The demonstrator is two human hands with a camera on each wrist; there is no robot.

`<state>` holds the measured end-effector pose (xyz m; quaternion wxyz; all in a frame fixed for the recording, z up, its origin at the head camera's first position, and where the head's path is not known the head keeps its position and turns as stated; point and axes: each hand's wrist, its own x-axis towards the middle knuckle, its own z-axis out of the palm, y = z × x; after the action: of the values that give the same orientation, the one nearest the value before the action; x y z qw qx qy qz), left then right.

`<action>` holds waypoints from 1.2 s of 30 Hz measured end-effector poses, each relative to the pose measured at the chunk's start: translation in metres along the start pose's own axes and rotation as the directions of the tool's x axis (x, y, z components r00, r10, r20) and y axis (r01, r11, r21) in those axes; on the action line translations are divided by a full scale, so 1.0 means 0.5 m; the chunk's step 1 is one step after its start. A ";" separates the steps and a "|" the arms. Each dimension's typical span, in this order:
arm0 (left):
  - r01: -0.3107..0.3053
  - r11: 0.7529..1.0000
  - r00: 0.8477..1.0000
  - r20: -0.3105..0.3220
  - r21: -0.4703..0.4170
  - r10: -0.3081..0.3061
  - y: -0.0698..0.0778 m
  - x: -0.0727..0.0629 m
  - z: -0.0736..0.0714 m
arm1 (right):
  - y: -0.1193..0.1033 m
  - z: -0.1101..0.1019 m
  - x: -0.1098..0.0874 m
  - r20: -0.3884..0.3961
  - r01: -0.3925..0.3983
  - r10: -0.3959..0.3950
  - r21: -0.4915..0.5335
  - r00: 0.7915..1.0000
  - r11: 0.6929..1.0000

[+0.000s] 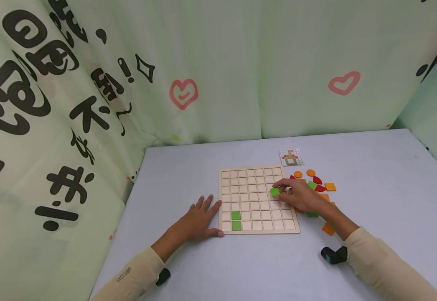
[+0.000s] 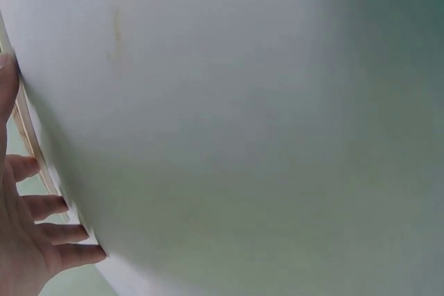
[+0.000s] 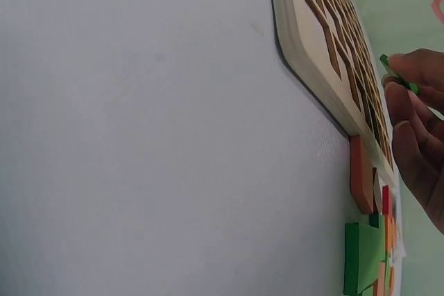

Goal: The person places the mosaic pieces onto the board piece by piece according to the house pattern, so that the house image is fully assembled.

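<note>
A wooden grid board (image 1: 256, 200) lies on the table, with two green square tiles (image 1: 236, 215) set one above the other in its lower left cells. My right hand (image 1: 302, 195) pinches a green square tile (image 1: 275, 192) between thumb and fingers, over the right part of the board. In the right wrist view that tile (image 3: 399, 75) shows edge-on, raised above the grid. My left hand (image 1: 202, 219) lies with fingers spread at the board's left edge, the thumb by its lower left corner. The left wrist view shows the fingers (image 2: 47, 206) along that edge.
Right of the board lie loose pieces: orange discs (image 1: 310, 172), red pieces (image 1: 317, 180), an orange square (image 1: 330, 187) and green ones (image 1: 312, 214), partly under my right forearm. A small pattern card (image 1: 291, 157) lies behind the board. A printed curtain (image 1: 222, 71) closes off the back.
</note>
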<state>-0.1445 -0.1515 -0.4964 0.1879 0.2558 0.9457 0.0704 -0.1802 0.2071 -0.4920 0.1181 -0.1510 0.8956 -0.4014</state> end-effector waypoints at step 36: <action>-0.006 0.999 0.999 -0.033 0.052 0.008 0.000 0.000 0.007 | -0.052 0.076 0.034 0.103 0.050 -0.062 0.117 0.993 0.992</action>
<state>-0.1430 -0.1514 -0.4997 0.1655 0.2626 0.9492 0.0507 -0.1790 0.1586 -0.4984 0.1627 -0.1905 0.8591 -0.4463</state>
